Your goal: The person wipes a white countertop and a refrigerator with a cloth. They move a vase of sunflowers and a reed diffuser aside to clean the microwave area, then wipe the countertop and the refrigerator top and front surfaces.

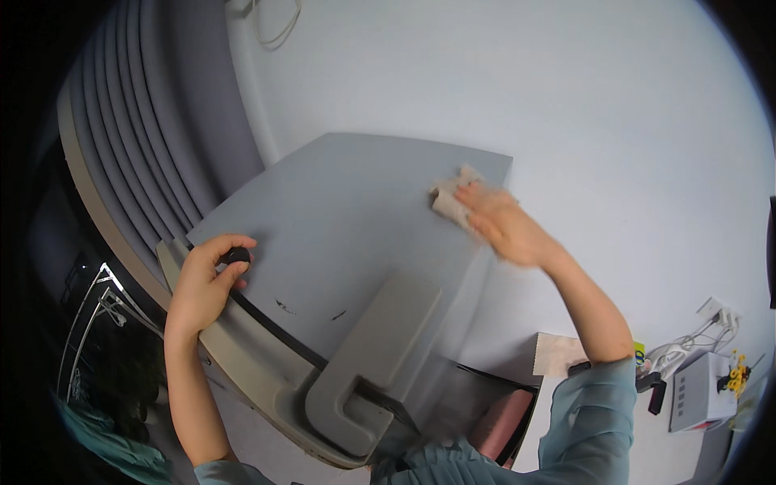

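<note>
The grey top of what looks like a refrigerator point(327, 212) lies before me, with the plastic hinge cover point(388, 333) at its front right corner. My right hand point(500, 221) presses a crumpled beige cloth point(451, 203) flat on the top near its right edge; hand and cloth are blurred. Near the front left edge, my left hand point(209, 279) pinches a small black round object point(236, 255) between thumb and fingers, just over the surface. I cannot tell what this object is. Two dark scuff marks point(312, 312) show between the left hand and the hinge cover.
A white wall point(576, 109) borders the appliance behind and to the right. Pleated grey curtains point(182, 91) hang at the left, above a metal drying rack point(100, 315). At lower right, a white table point(658, 445) holds a white box point(703, 391), yellow flowers point(736, 379) and cables.
</note>
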Motion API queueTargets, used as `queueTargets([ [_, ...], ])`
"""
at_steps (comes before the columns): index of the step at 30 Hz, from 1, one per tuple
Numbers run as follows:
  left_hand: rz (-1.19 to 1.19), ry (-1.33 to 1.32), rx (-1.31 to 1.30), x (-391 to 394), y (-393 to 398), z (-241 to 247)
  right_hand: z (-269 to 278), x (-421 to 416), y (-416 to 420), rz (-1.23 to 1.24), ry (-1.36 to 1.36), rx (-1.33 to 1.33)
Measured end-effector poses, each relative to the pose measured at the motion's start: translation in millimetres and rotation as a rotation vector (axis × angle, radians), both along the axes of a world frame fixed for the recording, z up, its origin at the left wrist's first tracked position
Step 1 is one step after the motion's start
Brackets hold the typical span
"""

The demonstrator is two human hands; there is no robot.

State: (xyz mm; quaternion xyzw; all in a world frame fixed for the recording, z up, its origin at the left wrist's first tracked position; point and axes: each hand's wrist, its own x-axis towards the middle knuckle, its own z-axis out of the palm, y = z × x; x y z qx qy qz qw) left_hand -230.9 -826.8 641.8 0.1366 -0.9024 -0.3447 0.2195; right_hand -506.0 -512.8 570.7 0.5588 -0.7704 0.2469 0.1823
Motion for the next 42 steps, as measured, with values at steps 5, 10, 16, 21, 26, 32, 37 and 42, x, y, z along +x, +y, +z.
queueTargets([
  [5, -0.026, 0.032, -0.015, -5.7, -2.5, -5.8, 5.4, -109.7, -0.7, -0.266, -0.094, 0.129],
  [10, -0.006, 0.08, -0.048, -3.0, -3.1, -6.9, 12.1, -174.4, -12.9, -0.476, -0.157, 0.242],
  [16, 0.093, -0.016, -0.146, -4.9, -3.9, -2.6, 30.3, -131.7, -41.9, -0.443, -0.151, 0.37],
  [21, 0.102, 0.07, -0.216, -6.8, -3.6, -9.7, 30.5, -50.8, -92.6, -0.01, -0.067, 0.4],
  [26, 0.02, 0.118, -0.316, -0.4, -9.6, -12.4, 35.0, 49.6, -133.3, 0.521, -0.058, 0.498],
  [32, 0.071, 0.126, -0.354, -0.3, -5.0, -11.2, 52.1, 30.9, -131.3, 0.659, -0.087, 0.483],
  [37, 0.08, 0.195, -0.482, 2.6, -9.6, -10.6, 34.8, -73.6, -126.3, -0.043, 0.03, 0.423],
  [42, -0.045, 0.308, -0.407, 3.6, -14.1, -15.6, 32.3, -102.8, -116.7, -0.372, -0.124, 0.487],
])
